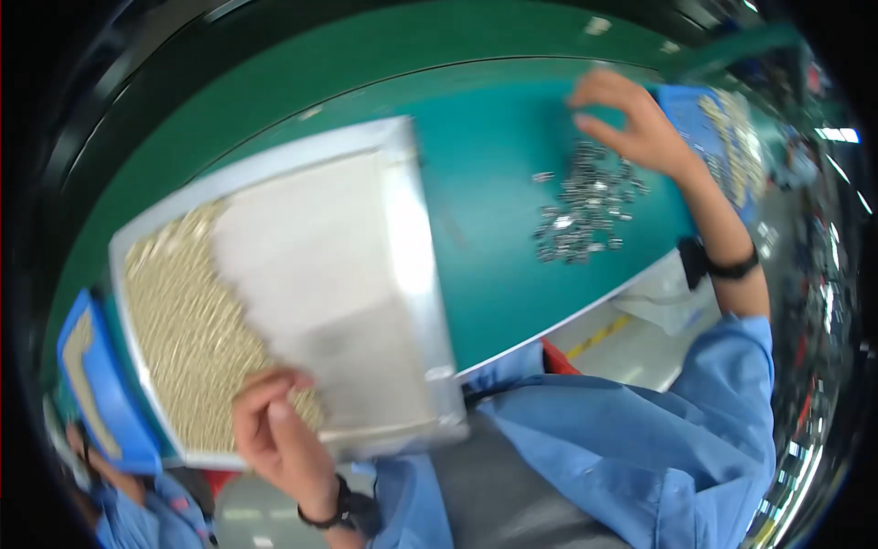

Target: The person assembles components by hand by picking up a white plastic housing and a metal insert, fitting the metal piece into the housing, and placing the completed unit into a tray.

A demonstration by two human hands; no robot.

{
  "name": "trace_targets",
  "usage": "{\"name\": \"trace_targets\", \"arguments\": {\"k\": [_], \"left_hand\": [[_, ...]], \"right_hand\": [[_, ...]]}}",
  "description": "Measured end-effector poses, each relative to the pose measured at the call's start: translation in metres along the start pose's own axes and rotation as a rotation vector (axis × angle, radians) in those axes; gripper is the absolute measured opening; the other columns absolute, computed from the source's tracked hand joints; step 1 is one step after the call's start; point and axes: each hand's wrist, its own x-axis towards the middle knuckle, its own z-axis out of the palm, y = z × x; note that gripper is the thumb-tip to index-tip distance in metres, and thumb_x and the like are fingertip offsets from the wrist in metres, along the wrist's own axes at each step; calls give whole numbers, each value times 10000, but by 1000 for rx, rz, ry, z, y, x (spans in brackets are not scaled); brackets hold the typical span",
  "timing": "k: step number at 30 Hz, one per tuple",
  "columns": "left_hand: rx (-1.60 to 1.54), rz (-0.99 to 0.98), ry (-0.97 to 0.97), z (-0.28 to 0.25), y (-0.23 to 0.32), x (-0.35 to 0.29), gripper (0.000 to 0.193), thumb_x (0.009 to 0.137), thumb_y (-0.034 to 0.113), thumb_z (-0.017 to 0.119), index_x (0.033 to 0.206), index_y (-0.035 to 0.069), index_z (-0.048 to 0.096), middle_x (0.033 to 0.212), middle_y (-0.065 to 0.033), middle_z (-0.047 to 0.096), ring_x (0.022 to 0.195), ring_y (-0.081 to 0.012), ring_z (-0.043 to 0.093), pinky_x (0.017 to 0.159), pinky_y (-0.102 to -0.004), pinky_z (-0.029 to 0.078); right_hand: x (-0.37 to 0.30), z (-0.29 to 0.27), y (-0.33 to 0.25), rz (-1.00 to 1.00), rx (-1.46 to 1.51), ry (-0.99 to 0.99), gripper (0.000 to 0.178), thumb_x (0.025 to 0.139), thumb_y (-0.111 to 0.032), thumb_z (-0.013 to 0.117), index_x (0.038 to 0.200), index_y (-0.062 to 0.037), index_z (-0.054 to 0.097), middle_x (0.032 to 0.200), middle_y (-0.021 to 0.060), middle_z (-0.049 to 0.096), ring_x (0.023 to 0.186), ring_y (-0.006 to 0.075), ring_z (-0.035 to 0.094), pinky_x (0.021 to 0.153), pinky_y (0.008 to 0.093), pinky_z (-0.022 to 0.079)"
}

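My left hand [279,430] hovers over the near edge of a white-framed tray [416,229]. Its thumb and fingers are drawn together; blur hides whatever may be between them. Many small, slender beige pieces [187,339] fill the left part of the tray, and a pale flat surface [311,229] shows on the right. My right hand [631,123] is above the far side of the green tabletop, thumb and fingers apart in a curve, with nothing visible between them. Just below it lies a loose pile of small shiny metal parts [590,206].
A blue bin [681,110] with beige pieces stands at the far right, past my right forearm. Another blue bin [119,393] sits left of the tray, beside a co-worker's arm [114,471]. The green tabletop [494,302] ends in a pale near edge.
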Motion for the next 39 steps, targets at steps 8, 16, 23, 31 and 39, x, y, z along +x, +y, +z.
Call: {"name": "trace_targets", "arguments": {"k": [8, 16, 23, 31, 39], "left_hand": [[597, 152, 292, -45, 4, -20, 148, 894, 25, 661, 1036, -9, 637, 1026, -128, 617, 972, -245, 588, 865, -367, 460], [1121, 333, 160, -38, 8, 33, 170, 831, 88, 740, 983, 32, 686, 1064, -111, 597, 970, -305, 555, 857, -419, 447], [1425, 234, 10, -29, 2, 69, 180, 808, 142, 760, 954, 53, 706, 1035, -83, 609, 980, -287, 564, 848, -422, 441], [1477, 265, -72, -21, -8, 81, 171, 791, 168, 776, 890, 56, 694, 943, -77, 614, 955, -284, 575, 836, -414, 440], [1517, 293, -95, -12, -10, 91, 165, 786, 146, 771, 877, 51, 672, 932, -82, 616, 933, -299, 580, 828, -423, 445]], "right_hand": [[-6, 41, -69, 133, 71, -164, 156, 837, -42, 690, 980, -1, 643, 995, 106, 636, 946, 286, 618, 865, 375, 474], [-5, 51, -88, 215, 136, -6, 117, 851, -16, 685, 914, -1, 588, 903, 108, 627, 848, 234, 621, 771, 333, 480], [-4, 49, -107, 193, 392, 37, 88, 855, 4, 685, 901, 2, 610, 861, 93, 639, 807, 209, 621, 748, 321, 484], [-8, 50, -112, 114, 611, 84, 110, 840, 32, 692, 948, 12, 700, 883, 92, 672, 806, 207, 641, 736, 310, 494], [-12, 60, -104, 33, 648, 128, 163, 843, 23, 710, 1001, 22, 747, 876, 113, 700, 779, 214, 664, 689, 312, 508]]}}
